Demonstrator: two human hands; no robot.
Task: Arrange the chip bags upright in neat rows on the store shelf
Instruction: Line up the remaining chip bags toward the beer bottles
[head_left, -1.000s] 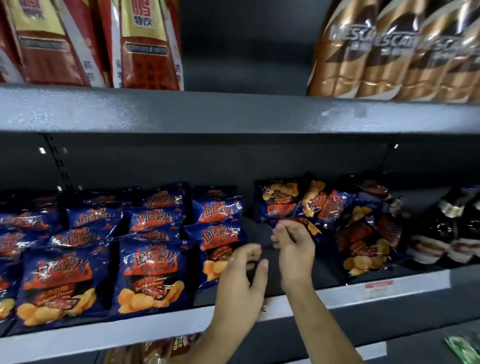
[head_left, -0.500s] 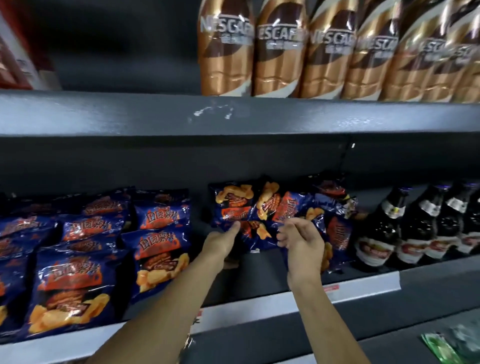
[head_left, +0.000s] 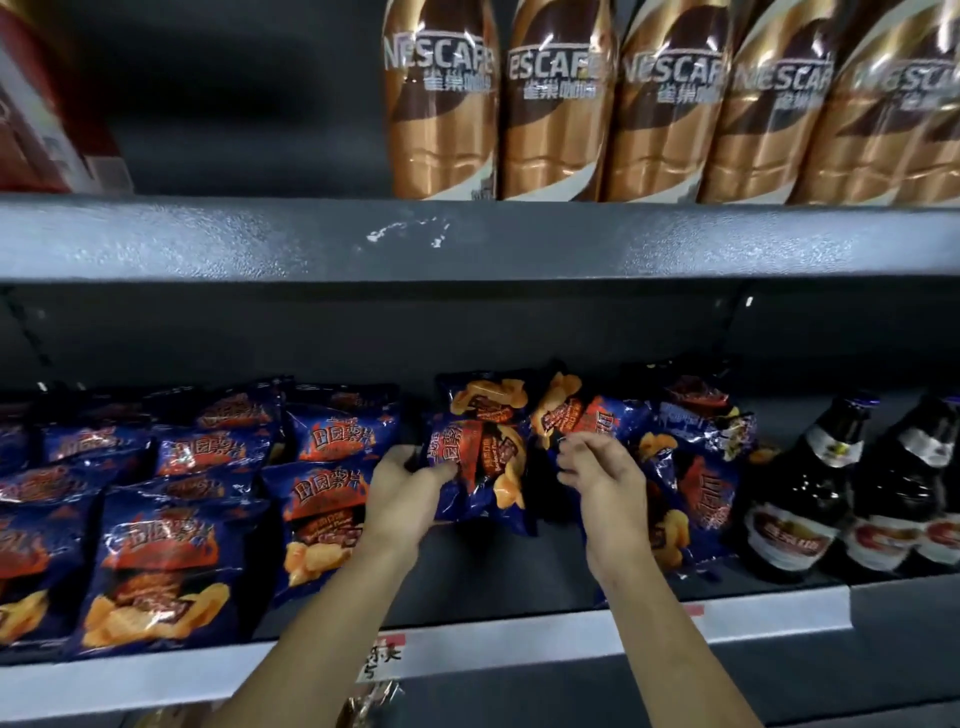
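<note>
Head view: on the middle shelf, a chip bag lying sideways is gripped at its left edge by the left hand, thumb across the front. The right hand is curled against the jumbled bags beside it; whether anything is pinched cannot be told. The bag is judged light, air-puffed, slick and crushable, best taken by its crimped seams.
</note>
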